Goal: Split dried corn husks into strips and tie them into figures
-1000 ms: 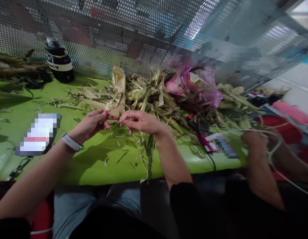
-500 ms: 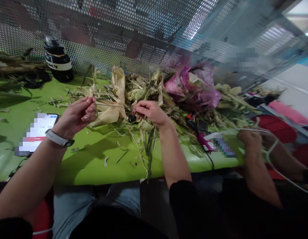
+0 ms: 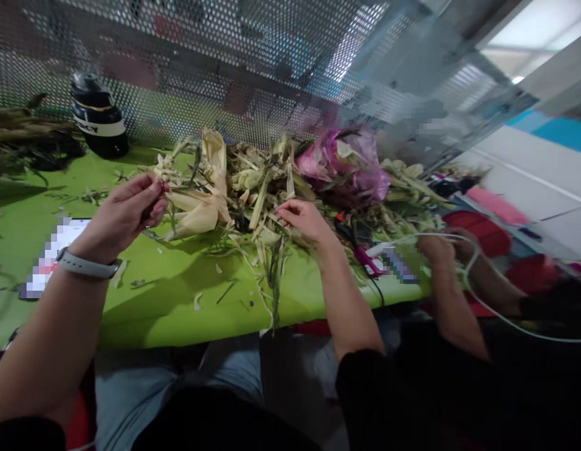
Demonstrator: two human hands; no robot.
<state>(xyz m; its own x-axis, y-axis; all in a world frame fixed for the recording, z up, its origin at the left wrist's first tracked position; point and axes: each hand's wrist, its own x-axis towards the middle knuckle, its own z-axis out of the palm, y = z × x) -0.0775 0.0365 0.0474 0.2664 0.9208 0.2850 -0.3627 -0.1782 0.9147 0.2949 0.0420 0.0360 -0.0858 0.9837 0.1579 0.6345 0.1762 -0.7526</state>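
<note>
Item: left hand [image 3: 131, 210], raised, fingertips pressed together and pinching a thin green husk strip [image 3: 171, 210] at the near-left edge of the heap; a pale grey watch band [image 3: 86, 266] circles that wrist. Item: right hand [image 3: 305, 220], palm down, fingers curled onto the husk pile [image 3: 253, 181]; I cannot tell whether it grips anything. The pile lies just beyond and between both hands: dry, papery, ribbed leaves, straw to pale green, long and pointed, with one broad cream husk [image 3: 196, 216] curling beside my left fingers. Behind my right hand is a crumpled, glossy pink plastic bag [image 3: 347, 166]; to its right, pink-handled cutters [image 3: 363, 254]. A second ago my hands met fingertip to fingertip over the table; now they are well apart, the left one drawn back and the right one reaching into the leaves. The surface is a smooth lime-green table [image 3: 178, 294] littered with slivers; a phone [image 3: 49, 257] lies left of my left wrist. A perforated metal screen [image 3: 225, 62] backs the table, with a dark banded container [image 3: 99, 122] against it. At far right, another person's hands [image 3: 436, 250] handle a white cord [image 3: 483, 294].
</note>
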